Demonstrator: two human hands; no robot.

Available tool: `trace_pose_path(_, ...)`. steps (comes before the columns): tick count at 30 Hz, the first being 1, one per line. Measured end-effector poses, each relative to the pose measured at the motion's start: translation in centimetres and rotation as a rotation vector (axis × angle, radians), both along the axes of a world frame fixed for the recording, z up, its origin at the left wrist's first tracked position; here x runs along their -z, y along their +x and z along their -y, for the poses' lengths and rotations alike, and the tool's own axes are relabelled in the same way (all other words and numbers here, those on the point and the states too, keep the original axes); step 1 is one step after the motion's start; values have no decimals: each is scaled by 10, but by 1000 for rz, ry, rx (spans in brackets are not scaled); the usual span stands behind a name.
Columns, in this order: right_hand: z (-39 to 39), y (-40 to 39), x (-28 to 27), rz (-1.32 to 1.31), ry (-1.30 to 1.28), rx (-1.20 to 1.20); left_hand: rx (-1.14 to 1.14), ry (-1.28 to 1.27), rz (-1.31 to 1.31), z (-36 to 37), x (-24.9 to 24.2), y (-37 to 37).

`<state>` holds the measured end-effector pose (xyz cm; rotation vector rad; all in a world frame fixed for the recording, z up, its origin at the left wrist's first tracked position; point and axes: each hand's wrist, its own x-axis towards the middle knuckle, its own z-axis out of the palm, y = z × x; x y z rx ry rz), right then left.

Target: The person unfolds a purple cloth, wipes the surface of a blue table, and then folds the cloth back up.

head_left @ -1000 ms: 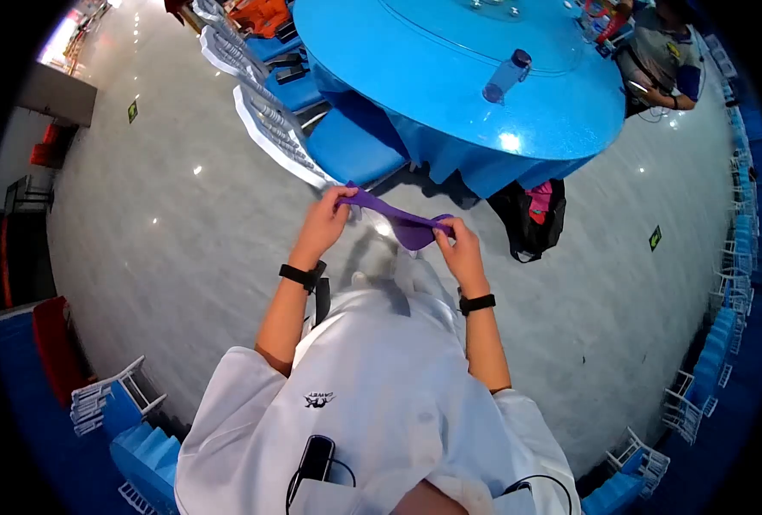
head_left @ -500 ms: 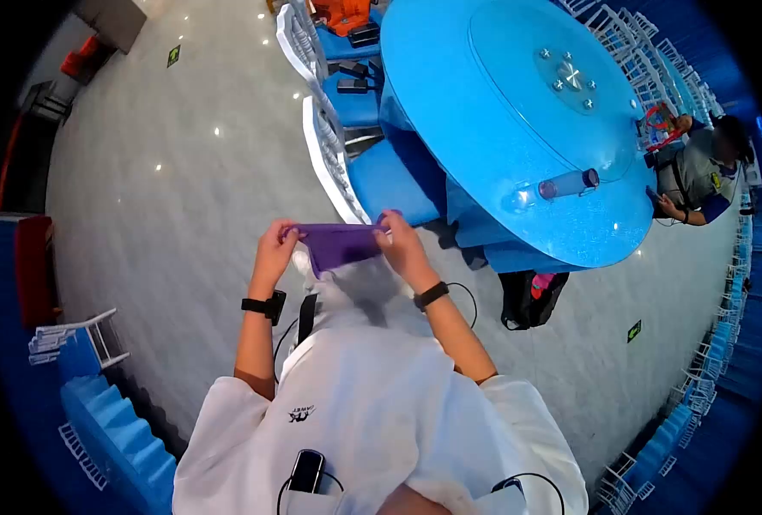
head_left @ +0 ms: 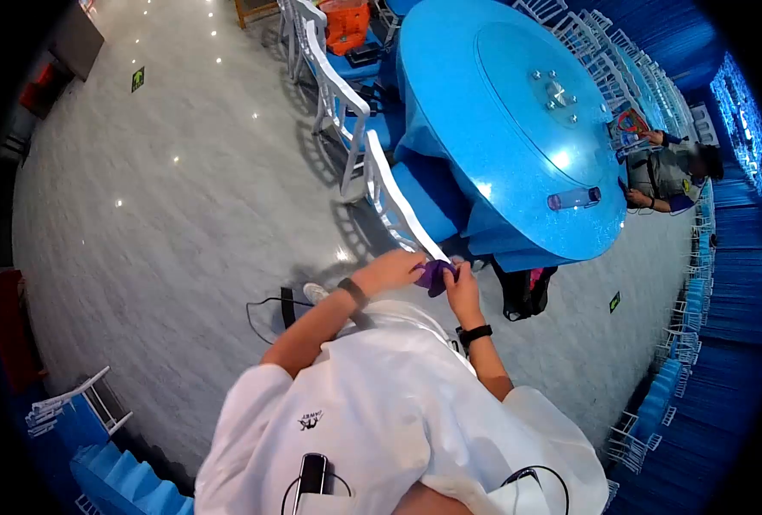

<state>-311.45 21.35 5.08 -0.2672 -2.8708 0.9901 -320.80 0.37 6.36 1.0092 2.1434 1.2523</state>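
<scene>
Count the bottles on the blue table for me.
1. A single bottle lies on its side near the table's right edge, close to the seated person. The table's far side is cut off, so others may be hidden.

One round blue table [head_left: 518, 120] stands here, with one bottle [head_left: 574, 199] lying on it. Two hands, left [head_left: 394, 268] and right [head_left: 462, 293], share one purple cloth [head_left: 435, 275]. One seated person [head_left: 668, 172] is visible, one black bag [head_left: 525, 292], and perhaps three white chairs [head_left: 390, 202].
</scene>
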Motion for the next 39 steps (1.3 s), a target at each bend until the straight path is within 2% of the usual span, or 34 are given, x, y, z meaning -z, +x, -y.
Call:
trace_pose_path(1,14,-12,-3,-87,11,19,2,-6,-9,15,3,1)
trace_pose_path(3,30,-43,0,-79,14,18,-227,157,104,51,12,-4)
trace_pose_path(4,44,-61,1,-111,50,35,-209,139,88,74,12,-11)
trace_pose_path(6,71,-97,-2,-172,41,23,-545,239,36,117,13,-21)
trace_pose_path(7,85,-117,-4,-123,52,-52,-541,231,28,134,17,-26)
trace_pose_path(8,96,-134,-3,-69,65,-130,-652,257,161,150,22,-30)
trace_pose_path(9,103,-151,1,-66,72,-101,-764,281,297,160,28,-33)
trace_pose_path(10,112,-168,5,-60,75,-71,-767,267,299,166,31,-36)
trace_pose_path(11,113,-184,5,-168,45,-96,-766,191,218,169,34,-41)
trace_pose_path(12,114,-201,12,-124,-35,-101,-760,114,131,170,37,-50)
trace_pose_path(13,123,-215,12,-82,-65,-51,-749,269,164,166,37,-62)
trace_pose_path(16,144,-251,25,-56,-112,57,-662,104,137,166,16,-107)
trace_pose_path(18,150,-283,34,-233,-162,182,-640,93,179,173,15,-152)
trace_pose_path(20,156,-303,26,-183,-242,244,-597,138,-14,182,-1,-198)
trace_pose_path(21,158,-313,29,-194,-276,236,-622,-16,30,184,-4,-222)
trace_pose_path(22,162,-322,24,-199,-312,232,-580,-42,31,179,-7,-248)
trace_pose_path(24,173,-320,20,-167,-310,287,-614,61,-133,167,-9,-283)
trace_pose_path(26,169,-327,17,-167,-345,312,-471,65,-176,139,-21,-318)
trace_pose_path(27,163,-332,13,-170,-343,349,-298,57,-311,121,-24,-330)
trace_pose_path(28,160,-331,7,-162,-245,375,-127,47,-437,108,-23,-335)
trace_pose_path(29,158,-326,3,-147,-147,398,-94,46,-421,96,-17,-337)
trace_pose_path(31,154,-326,1,-142,1,470,137,-186,-522,67,-4,-345)
trace_pose_path(32,155,-327,3,-139,11,497,162,-172,-521,60,2,-345)
trace_pose_path(34,163,-332,5,-47,-89,540,282,-276,-776,58,17,-344)
trace_pose_path(39,190,-367,5,-25,-128,562,334,-340,-668,75,20,-381)
